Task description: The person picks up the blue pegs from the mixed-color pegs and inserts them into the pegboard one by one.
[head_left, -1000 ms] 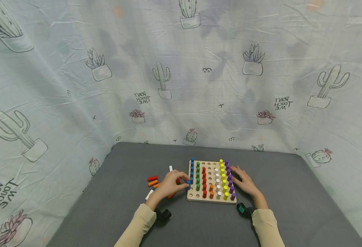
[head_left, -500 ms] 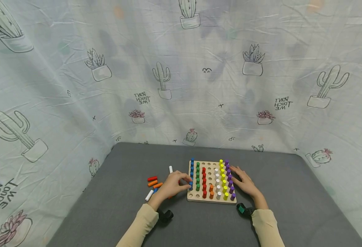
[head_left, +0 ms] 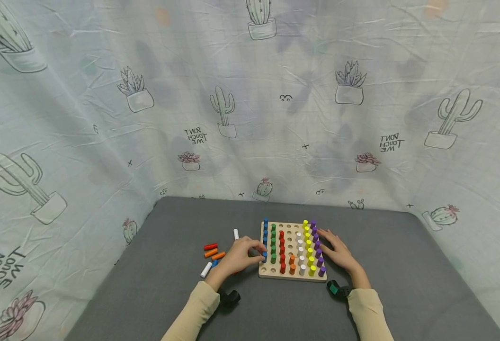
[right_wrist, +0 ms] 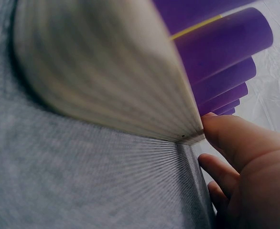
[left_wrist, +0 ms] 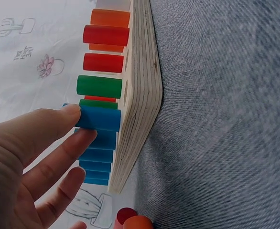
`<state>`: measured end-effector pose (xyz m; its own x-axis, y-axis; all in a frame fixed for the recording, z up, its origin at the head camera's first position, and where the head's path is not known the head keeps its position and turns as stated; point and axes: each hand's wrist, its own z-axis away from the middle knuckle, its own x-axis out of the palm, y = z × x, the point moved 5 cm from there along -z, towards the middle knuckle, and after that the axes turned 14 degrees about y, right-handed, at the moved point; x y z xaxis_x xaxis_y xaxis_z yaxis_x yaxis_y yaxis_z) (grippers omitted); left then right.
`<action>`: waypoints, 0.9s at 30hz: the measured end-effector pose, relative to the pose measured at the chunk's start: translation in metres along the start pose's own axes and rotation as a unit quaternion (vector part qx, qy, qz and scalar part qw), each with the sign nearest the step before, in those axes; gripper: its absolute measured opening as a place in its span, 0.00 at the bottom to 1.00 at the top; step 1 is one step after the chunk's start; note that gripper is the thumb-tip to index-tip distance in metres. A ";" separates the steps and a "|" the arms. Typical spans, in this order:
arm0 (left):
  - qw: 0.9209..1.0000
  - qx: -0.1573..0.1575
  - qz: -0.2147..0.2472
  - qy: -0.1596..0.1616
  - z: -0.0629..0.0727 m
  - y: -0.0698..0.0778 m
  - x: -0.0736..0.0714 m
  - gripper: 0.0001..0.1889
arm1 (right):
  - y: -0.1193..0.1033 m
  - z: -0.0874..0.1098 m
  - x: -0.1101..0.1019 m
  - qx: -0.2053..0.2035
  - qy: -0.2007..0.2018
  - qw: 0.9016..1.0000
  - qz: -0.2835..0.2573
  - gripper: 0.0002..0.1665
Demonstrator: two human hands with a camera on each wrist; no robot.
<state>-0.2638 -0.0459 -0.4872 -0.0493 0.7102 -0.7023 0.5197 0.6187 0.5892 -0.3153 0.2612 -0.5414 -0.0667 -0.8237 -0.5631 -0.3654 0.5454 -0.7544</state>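
A wooden pegboard [head_left: 281, 275] lies on the grey table, with coloured pegs standing in columns. My left hand [head_left: 239, 255] is at its left side, pinching a blue peg [left_wrist: 101, 118] between thumb and index finger. That peg stands upright at the near end of the blue column, its base against the board. Green pegs [head_left: 273, 242] and red pegs [head_left: 282, 251] stand in the columns beside it. Along the board's right edge rests my right hand [head_left: 338, 251], fingers extended, the thumb touching the edge near the purple pegs [right_wrist: 226, 45].
Left of the board lie loose pegs, among them a red peg [head_left: 210, 246], an orange peg [head_left: 211, 253] and white pegs [head_left: 206, 270]. My left hand and forearm partly cover this group. A patterned curtain [head_left: 250, 118] hangs behind the grey table [head_left: 292, 312].
My left hand has moved slightly right and toward me with the blue peg, which now stands straighter in its column. The right hand and the board have stayed put.
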 end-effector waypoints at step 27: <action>1.000 0.005 -0.024 0.019 0.004 -0.007 -0.007 0.09 | 0.001 -0.001 0.000 -0.011 0.004 1.000 0.004 0.32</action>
<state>-0.2632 -0.0562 -0.4881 -0.1074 0.6917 -0.7141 0.5242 0.6498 0.5505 -0.3166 0.2617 -0.5417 -0.0769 -0.8200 -0.5672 -0.3853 0.5491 -0.7416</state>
